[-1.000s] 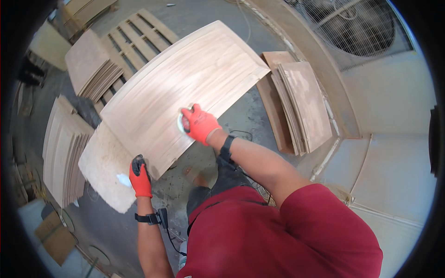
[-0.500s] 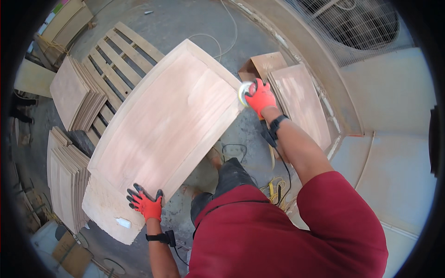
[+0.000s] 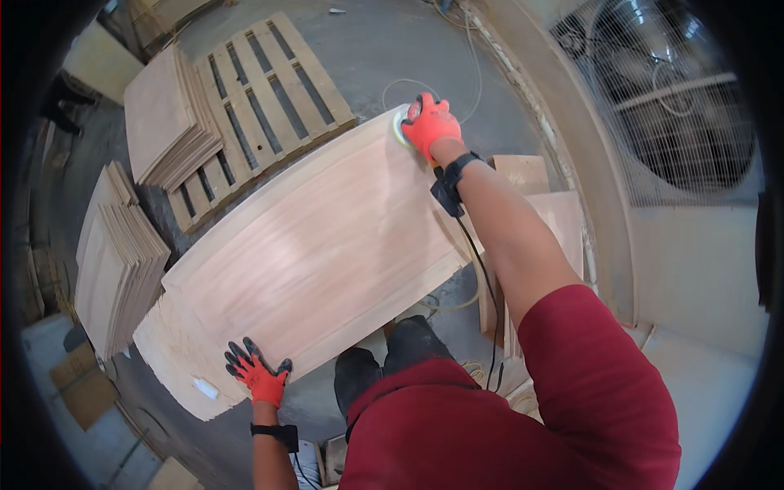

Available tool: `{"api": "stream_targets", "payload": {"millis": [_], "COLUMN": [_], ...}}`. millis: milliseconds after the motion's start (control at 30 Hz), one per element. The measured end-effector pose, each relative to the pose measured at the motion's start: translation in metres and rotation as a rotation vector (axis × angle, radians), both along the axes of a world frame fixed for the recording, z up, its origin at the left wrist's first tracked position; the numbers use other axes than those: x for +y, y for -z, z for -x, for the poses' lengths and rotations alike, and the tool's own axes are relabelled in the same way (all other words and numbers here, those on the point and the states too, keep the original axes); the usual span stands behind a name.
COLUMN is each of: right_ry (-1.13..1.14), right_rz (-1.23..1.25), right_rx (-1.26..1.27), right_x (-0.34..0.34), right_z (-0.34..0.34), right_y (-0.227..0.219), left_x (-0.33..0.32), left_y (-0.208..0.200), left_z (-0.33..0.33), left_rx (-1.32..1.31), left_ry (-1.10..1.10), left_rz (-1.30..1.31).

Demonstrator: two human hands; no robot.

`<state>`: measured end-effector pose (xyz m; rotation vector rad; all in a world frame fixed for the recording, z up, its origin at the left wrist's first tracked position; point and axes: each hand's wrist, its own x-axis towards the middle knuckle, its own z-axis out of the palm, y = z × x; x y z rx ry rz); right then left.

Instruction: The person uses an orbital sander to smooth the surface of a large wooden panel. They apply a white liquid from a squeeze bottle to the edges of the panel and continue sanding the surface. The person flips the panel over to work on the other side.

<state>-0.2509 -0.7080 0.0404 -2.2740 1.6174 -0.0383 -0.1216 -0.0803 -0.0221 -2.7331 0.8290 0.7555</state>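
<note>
A large pale wooden panel [image 3: 310, 253] with a curved far edge and framed borders lies before me. At its far right corner, my right hand [image 3: 433, 129], in a red and black glove, is wrapped round a small round hand sander [image 3: 399, 127]. The sander's pale disc is at the panel's edge, and my palm hides most of its body. My left hand [image 3: 260, 377], gloved the same way, lies flat with fingers spread on the panel's near left part. Under the panel's left end a rough-edged board [image 3: 175, 347] sticks out, with a small white object [image 3: 206, 388] on it.
Beyond the panel lies a slatted wooden pallet [image 3: 265, 106]. Stacks of thin wooden panels [image 3: 163, 114] stand at the left, with another stack [image 3: 118, 269] nearer. More boards [image 3: 559, 220] lean at the right, below a caged fan [image 3: 670, 98]. A hose [image 3: 476, 73] trails on the floor.
My right hand has carried the sander from the panel's right end to its far corner. The view has turned, shifting the panel and pallet. My left hand stays spread on the panel.
</note>
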Motion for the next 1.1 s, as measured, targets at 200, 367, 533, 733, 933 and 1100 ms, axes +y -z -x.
{"api": "stream_targets", "payload": {"millis": [200, 367, 533, 733, 933, 1100], "right_ry": [-0.051, -0.2, -0.347, -0.537, -0.798, -0.912], "right_rz": [-0.018, -0.032, -0.089, -0.095, -0.075, 0.002], "right_rx": [0.01, 0.043, 0.05, 0.051, 0.004, 0.018], "right_x": [0.02, 0.108, 0.213, 0.331, 0.452, 0.488], "right_z": [-0.062, -0.122, -0.192, -0.271, -0.347, -0.37], "right_y": [-0.002, -0.005, -0.014, -0.014, -0.018, -0.018], "left_x": [-0.008, -0.028, -0.009, 0.004, 0.025, 0.041], "left_y": [-0.018, -0.036, -0.029, -0.022, -0.021, -0.026], "left_z": [-0.002, -0.005, -0.007, -0.01, -0.015, -0.02], "left_rx": [0.088, 0.079, 0.056, 0.07, 0.251, 0.342], "left_ry": [-0.052, -0.054, -0.02, -0.022, -0.053, -0.03], "left_rz": [-0.003, 0.073, 0.188, 0.345, 0.42, 0.546]}}
